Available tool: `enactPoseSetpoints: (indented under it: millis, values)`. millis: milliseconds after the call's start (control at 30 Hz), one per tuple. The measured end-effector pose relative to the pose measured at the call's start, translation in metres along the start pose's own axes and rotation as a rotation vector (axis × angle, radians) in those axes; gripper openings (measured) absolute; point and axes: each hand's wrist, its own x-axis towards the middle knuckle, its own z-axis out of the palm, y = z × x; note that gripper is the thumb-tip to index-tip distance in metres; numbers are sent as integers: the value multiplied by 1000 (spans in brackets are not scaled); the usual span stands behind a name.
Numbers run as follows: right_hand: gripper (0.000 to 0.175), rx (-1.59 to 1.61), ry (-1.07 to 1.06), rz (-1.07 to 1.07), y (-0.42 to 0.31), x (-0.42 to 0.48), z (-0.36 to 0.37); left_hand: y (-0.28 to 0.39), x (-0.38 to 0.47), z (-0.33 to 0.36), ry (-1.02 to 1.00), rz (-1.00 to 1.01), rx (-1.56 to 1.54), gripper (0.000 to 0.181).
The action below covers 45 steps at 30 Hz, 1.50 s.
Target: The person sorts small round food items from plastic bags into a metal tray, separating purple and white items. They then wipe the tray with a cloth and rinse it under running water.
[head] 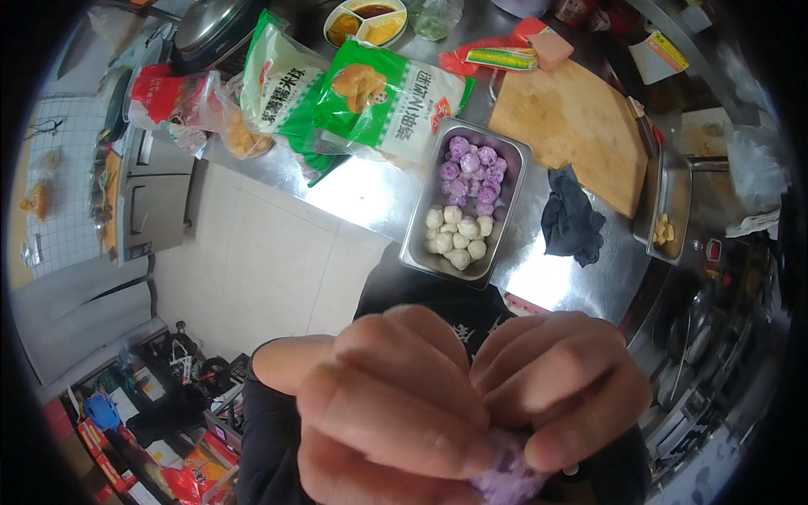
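Close to the camera, my left hand [391, 404] and my right hand [562, 385] meet with curled fingers. Between their fingertips they pinch a purple frosty piece [508, 473], which looks like one of the purple balls; it is blurred and partly covered by the fingers. Beyond them, a rectangular stainless steel pan [522, 189] rests at the near edge of the metal counter. Frosted purple balls [473, 167] fill its far half, and whitish balls [461, 237] are heaped in its near half.
Green-and-white plastic food bags [372, 101] lie left of the pan. To its right are a dark crumpled cloth [570, 218] and a wooden cutting board [568, 126]. A divided sauce dish [366, 22] stands at the back. Another steel pan [670, 208] holds pale pieces at far right.
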Motion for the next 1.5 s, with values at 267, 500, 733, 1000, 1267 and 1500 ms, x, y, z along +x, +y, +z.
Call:
enactPoseSetpoints:
  millis: [267,500,733,1000,1267,1500]
  values:
    - [13,-197,500,312,37,-50,-98,-38,-58,-40,225,-889,-199,55]
    - [22,-1259,351,542,123,-114,-167,-60,-115,-81,629,-1232,-476,47]
    - [33,-1634,-99,333,200,-98,-171,-71,-114,-87,748,-1187,-168,30]
    - [41,-1696,-50,542,197,-69,-162,-63,-97,-88,703,-1252,-179,22]
    - [68,-625,65,67,109,-20,-82,-45,-61,-74,451,-1089,-183,40]
    - [68,-531,-47,-26,74,7,-65,-30,-35,-59,271,-907,-142,56]
